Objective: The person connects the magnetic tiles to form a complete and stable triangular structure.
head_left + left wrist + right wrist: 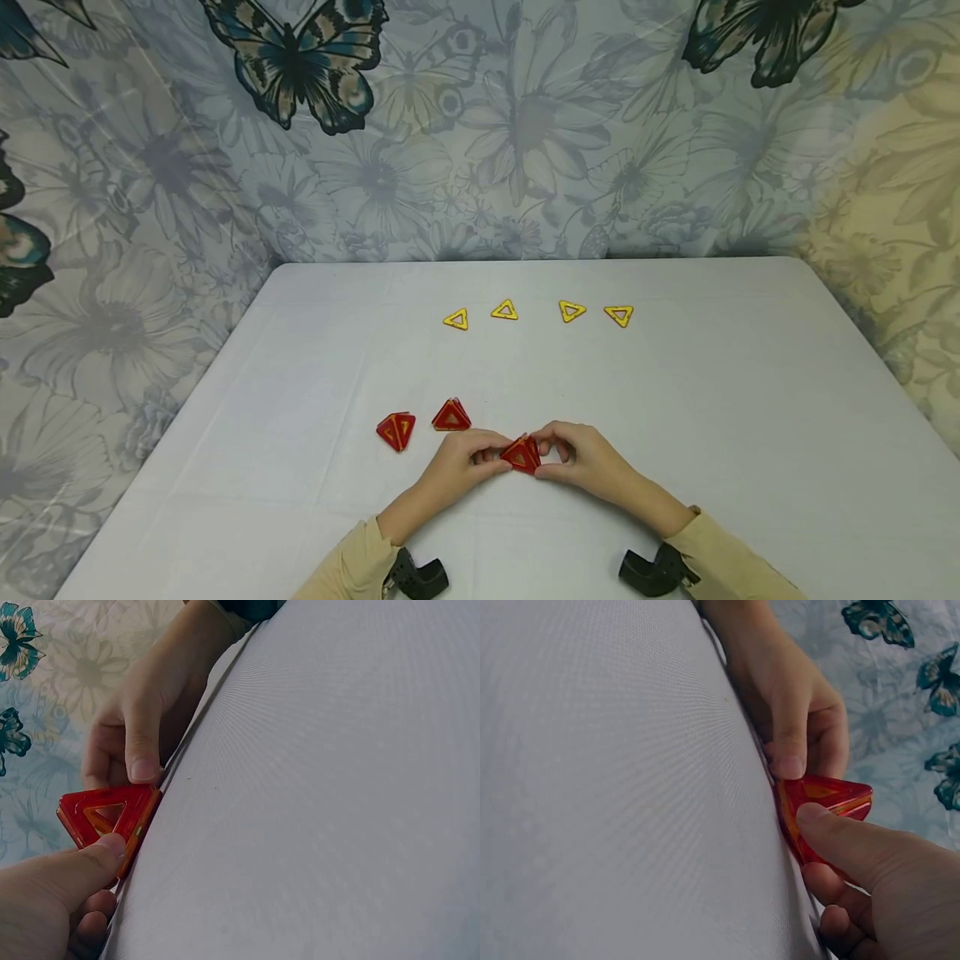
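Observation:
Between my two hands a red pyramid of triangular magnetic tiles (521,454) sits on the white table. My left hand (468,458) pinches its left side between thumb and fingers. From the other side, my right hand (581,450) grips it the same way. In the left wrist view, the red tile pyramid (135,796) shows a triangular opening in its near face. The right wrist view has the right thumb lying over the red pyramid (840,791). Just beyond the left hand stand a red pyramid (452,415) and another red pyramid (396,431).
Toward the far edge of the white table (315,350) lie several yellow triangle tiles, among them a left one (456,319) and a right one (619,315). Behind the table hangs a flower and butterfly patterned cloth (532,133).

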Available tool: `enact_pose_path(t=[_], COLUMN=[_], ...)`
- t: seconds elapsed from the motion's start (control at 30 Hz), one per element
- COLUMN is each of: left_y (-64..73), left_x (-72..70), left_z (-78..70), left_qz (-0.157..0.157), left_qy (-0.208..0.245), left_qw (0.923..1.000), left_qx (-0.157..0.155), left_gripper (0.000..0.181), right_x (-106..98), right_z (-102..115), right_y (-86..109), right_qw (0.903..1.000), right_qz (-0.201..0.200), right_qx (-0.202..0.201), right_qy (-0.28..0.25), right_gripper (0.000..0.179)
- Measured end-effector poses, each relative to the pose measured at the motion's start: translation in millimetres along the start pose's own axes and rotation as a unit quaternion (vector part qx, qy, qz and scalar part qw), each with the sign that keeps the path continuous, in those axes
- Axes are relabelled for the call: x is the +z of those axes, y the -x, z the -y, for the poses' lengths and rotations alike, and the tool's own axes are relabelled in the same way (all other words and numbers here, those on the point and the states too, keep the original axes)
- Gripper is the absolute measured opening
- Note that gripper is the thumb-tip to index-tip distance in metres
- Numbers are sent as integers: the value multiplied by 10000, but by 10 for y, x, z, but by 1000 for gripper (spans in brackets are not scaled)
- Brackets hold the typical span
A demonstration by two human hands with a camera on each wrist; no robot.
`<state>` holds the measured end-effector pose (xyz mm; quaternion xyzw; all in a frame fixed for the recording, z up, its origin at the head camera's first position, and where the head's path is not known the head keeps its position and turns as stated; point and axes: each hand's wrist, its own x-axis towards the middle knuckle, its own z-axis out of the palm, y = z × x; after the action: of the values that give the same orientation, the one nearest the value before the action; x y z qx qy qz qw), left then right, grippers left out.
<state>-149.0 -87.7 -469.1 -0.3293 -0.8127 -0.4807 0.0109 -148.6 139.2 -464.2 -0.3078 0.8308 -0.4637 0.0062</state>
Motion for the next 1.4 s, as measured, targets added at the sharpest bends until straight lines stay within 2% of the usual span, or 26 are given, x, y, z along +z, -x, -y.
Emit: enact_pose_path(t=[0.17, 0.43, 0.53, 0.7, 1.0, 1.2, 1.4], left_y=[-4, -23, -17, 3, 7, 8, 5], left_x=[4, -8, -18, -6, -11, -9, -13], left_z=[9, -92, -79, 17, 7, 9, 1], left_qz=[-13, 8, 94, 213, 191, 224, 264], left_qy=[-30, 74, 27, -31, -17, -8, -22], left_qw=[10000, 10000, 10000, 9998, 9998, 9997, 9996], left_qx=[12, -28, -5, -5, -78, -114, -105], left_gripper=[25, 25, 31, 40, 34, 33, 31], right_x=[-5, -6, 2, 6, 6, 10, 17], right_z=[-6, -7, -15, -36, -35, -47, -53], right_y=[13, 6, -3, -3, -12, -27, -27], right_qw=[9997, 9999, 9998, 9993, 9978, 9939, 9938], right_qz=[-31, 102, 142, 144, 112, 162, 217], right_qx=[-223, -88, -99, -303, -647, -1076, -1076], right_qy=[-3, 70, 107, 146, 126, 164, 188], right_gripper=[37, 38, 38, 38, 38, 42, 41])
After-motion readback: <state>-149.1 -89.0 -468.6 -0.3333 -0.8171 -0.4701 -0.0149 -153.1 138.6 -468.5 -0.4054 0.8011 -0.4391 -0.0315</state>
